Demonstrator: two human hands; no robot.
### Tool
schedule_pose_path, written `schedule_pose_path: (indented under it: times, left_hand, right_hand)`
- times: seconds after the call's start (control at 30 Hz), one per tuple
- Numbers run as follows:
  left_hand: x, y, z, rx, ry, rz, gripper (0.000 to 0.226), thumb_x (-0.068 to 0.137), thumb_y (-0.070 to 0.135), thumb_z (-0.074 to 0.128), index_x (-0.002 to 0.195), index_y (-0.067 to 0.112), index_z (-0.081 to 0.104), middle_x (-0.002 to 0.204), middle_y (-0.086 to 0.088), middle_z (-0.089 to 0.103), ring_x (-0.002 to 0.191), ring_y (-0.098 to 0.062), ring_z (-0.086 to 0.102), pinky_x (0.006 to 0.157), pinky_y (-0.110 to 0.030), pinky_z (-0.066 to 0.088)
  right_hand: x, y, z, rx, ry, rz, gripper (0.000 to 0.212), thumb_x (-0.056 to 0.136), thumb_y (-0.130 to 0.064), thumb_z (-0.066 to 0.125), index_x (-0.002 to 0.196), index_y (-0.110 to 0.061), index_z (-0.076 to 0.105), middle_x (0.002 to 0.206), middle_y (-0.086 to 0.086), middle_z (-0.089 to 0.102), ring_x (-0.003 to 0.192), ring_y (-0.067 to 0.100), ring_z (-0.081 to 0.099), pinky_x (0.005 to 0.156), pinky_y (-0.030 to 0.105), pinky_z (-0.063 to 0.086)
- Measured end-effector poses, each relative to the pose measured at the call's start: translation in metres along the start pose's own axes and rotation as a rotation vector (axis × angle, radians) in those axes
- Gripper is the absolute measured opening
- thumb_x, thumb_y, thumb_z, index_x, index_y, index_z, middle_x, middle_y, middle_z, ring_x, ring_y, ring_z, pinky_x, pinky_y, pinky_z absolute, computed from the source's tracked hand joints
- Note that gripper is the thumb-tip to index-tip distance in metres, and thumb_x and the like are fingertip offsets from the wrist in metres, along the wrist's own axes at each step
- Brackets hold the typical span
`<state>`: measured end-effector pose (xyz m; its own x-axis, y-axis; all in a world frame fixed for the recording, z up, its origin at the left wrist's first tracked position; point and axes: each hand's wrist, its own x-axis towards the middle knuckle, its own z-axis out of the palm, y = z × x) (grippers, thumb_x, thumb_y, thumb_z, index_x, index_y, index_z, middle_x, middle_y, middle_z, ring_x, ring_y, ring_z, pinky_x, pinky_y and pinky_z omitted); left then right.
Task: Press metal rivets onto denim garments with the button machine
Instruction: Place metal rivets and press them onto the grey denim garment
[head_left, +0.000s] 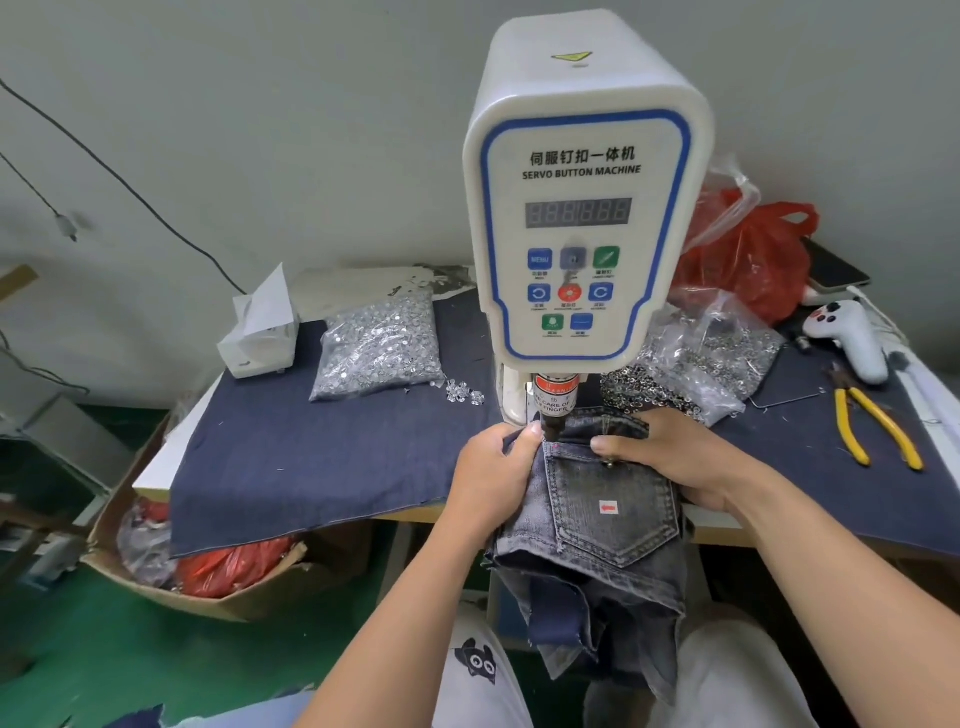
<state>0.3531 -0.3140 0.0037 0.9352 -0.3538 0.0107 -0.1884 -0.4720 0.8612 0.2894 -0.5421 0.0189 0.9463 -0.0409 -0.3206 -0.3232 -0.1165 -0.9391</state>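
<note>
Faded grey-blue denim garment (597, 525) sits under the black press head (551, 427) of the white servo button machine (576, 208) — back pocket up, pale contrast stitching, small white sticker with red arrow (608, 507) on the pocket. One dull metal rivet (609, 462) shows at the pocket's upper right corner; the upper left corner is at the press head. Rest of the garment hangs off the table edge, frayed.

Left hand (491, 467) pinches the denim fold just beside the press head, fingers curled on the cloth. Right hand (670, 452) grips the waistband side, thumb across the pocket top.

Containers: clear plastic bag of shiny flat silver studs (376, 351), a few spilled beside it; clear bag of silver ring parts (701, 364) lying open; red plastic bag (748, 260), contents hidden. Cardboard box (156, 566) on the floor holds more bags.

Table is covered in dark navy denim cloth (311, 457) — yellow-handled pliers (878, 431) rest on it.
</note>
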Motion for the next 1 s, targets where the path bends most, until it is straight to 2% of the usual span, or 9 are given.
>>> schedule_pose_path:
  times: [0.1,0.23,0.33,0.4,0.47,0.6,0.83,1.0]
  left_hand:
    - [0.001,-0.001,0.000,0.050,0.018,0.013,0.031,0.105,0.040,0.058,0.076,0.030,0.060,0.071,0.014,0.060,0.070,0.006,0.056,0.058,-0.012,0.035]
    - [0.004,-0.001,-0.004,0.163,0.052,0.035,0.042,0.104,0.045,0.058,0.067,0.030,0.045,0.063,0.012,0.049,0.066,0.010,0.053,0.057,-0.015,0.035]
    - [0.007,-0.005,-0.007,0.186,0.045,0.032,0.044,0.103,0.049,0.057,0.068,0.024,0.046,0.063,0.010,0.047,0.063,0.003,0.051,0.057,-0.017,0.036]
    - [0.010,-0.010,-0.010,0.166,0.026,0.013,0.049,0.102,0.053,0.057,0.074,0.014,0.053,0.065,0.008,0.050,0.060,-0.005,0.047,0.058,-0.016,0.037]
    - [0.012,-0.013,-0.011,0.153,0.003,0.009,0.052,0.102,0.055,0.057,0.082,0.007,0.061,0.069,0.005,0.054,0.063,-0.007,0.047,0.059,-0.015,0.038]
    - [0.013,-0.014,-0.010,0.150,0.006,0.001,0.053,0.103,0.055,0.056,0.082,0.007,0.059,0.069,0.005,0.053,0.064,-0.009,0.046,0.058,-0.018,0.037]
    - [0.014,-0.013,-0.010,0.164,0.002,0.006,0.048,0.103,0.054,0.057,0.077,0.013,0.053,0.069,0.004,0.051,0.063,-0.010,0.045,0.059,-0.015,0.037]
    - [0.015,-0.016,-0.009,0.144,0.012,0.000,0.053,0.104,0.053,0.057,0.086,0.003,0.060,0.072,0.001,0.055,0.066,-0.012,0.047,0.059,-0.019,0.037]
  right_hand:
    - [0.000,0.005,-0.001,0.040,0.001,-0.013,0.036,0.082,-0.030,0.086,0.110,-0.011,0.076,0.109,0.012,0.078,0.104,0.029,0.075,0.094,0.046,0.060]
    - [0.003,0.009,0.001,0.069,0.005,-0.029,0.048,0.066,-0.043,0.091,0.103,-0.015,0.079,0.108,0.013,0.078,0.102,0.028,0.075,0.082,0.035,0.061]
    - [0.005,0.012,0.000,0.079,0.010,-0.041,0.052,0.064,-0.044,0.091,0.104,-0.014,0.079,0.108,0.013,0.078,0.102,0.029,0.075,0.082,0.036,0.060]
    - [0.005,0.012,-0.001,0.079,0.007,-0.038,0.056,0.063,-0.044,0.092,0.107,-0.012,0.078,0.109,0.014,0.078,0.103,0.029,0.075,0.085,0.039,0.060]
    - [0.006,0.013,-0.002,0.078,0.000,-0.033,0.058,0.064,-0.044,0.092,0.110,-0.011,0.077,0.110,0.014,0.078,0.104,0.030,0.075,0.087,0.040,0.060]
    - [0.005,0.011,-0.002,0.083,-0.014,-0.041,0.054,0.066,-0.043,0.091,0.109,-0.014,0.078,0.111,0.013,0.077,0.104,0.028,0.075,0.081,0.034,0.061]
    - [0.005,0.011,-0.001,0.083,-0.014,-0.043,0.049,0.068,-0.042,0.090,0.108,-0.016,0.078,0.111,0.012,0.078,0.104,0.028,0.075,0.082,0.034,0.061]
    - [0.005,0.010,-0.001,0.088,-0.016,-0.038,0.049,0.071,-0.038,0.088,0.112,-0.013,0.076,0.111,0.012,0.078,0.104,0.029,0.075,0.083,0.035,0.061]
